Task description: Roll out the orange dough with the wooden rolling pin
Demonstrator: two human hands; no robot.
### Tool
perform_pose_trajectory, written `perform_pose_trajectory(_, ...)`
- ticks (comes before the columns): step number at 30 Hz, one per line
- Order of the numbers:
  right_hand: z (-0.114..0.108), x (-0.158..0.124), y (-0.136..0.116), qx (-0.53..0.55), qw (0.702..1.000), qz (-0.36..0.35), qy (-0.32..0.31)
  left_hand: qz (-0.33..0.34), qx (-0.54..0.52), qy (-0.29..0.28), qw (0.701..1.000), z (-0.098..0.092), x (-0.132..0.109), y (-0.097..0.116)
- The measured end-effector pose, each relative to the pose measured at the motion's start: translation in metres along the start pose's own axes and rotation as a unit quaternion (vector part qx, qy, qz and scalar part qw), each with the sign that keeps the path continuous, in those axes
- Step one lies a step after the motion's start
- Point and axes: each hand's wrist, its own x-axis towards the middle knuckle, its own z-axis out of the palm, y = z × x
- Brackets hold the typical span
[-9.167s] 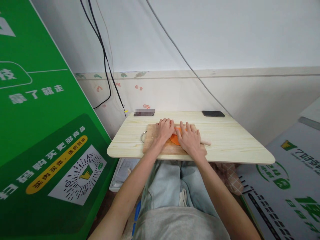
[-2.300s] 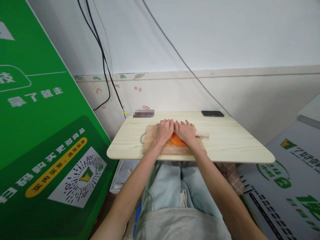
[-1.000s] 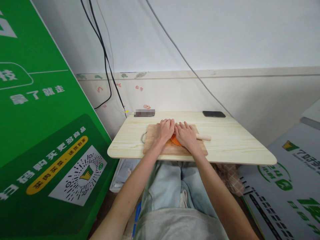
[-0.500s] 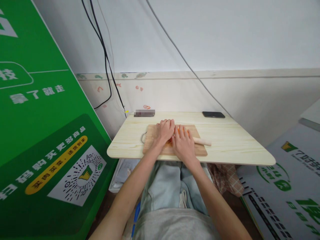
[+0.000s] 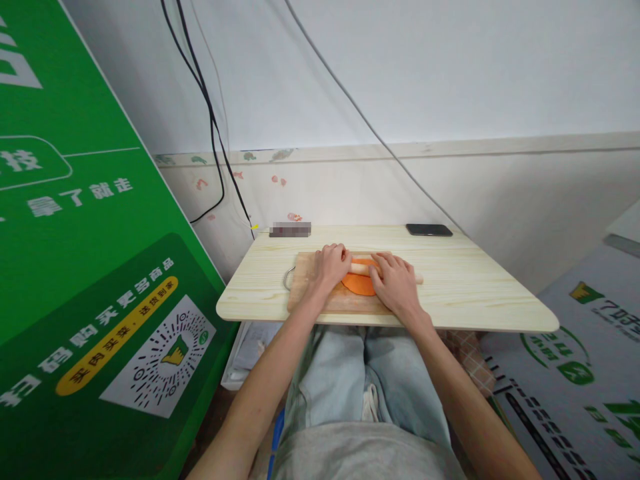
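An orange sheet of dough (image 5: 357,285) lies flat on a wooden cutting board (image 5: 303,273) that has a metal loop handle at its left. Across the dough runs a light wooden rolling pin (image 5: 360,269). My left hand (image 5: 331,267) is closed round the pin's left part, hiding that end. Over its right part my right hand (image 5: 395,281) is curled, with the pin's tip showing beyond the fingers. Part of the dough is covered by the pin and the hands.
The board rests on a pale wood-grain table (image 5: 475,293). At the back stand a black phone (image 5: 429,230) on the right and a pixelated dark item (image 5: 290,230) on the left. Cables hang down the wall. A green panel (image 5: 125,220) rises at the left.
My right hand has moved to the right, from over the middle of the board onto the pin's right part. More orange dough shows, and the pin now lies level across it.
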Motion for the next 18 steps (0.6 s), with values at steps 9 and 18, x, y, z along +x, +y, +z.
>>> perform_pose_trajectory(9, -0.007, -0.017, 0.022, -0.004, 0.996, 0.088, 0.003, -0.002, -0.013, -0.023, 1.0, -0.003, 0.001, 0.001)
perform_pose_trajectory(18, -0.014, -0.015, 0.017, 0.021, 0.998, 0.061, -0.004, -0.057, 0.02, -0.04, 0.997, -0.005, 0.0, 0.001)
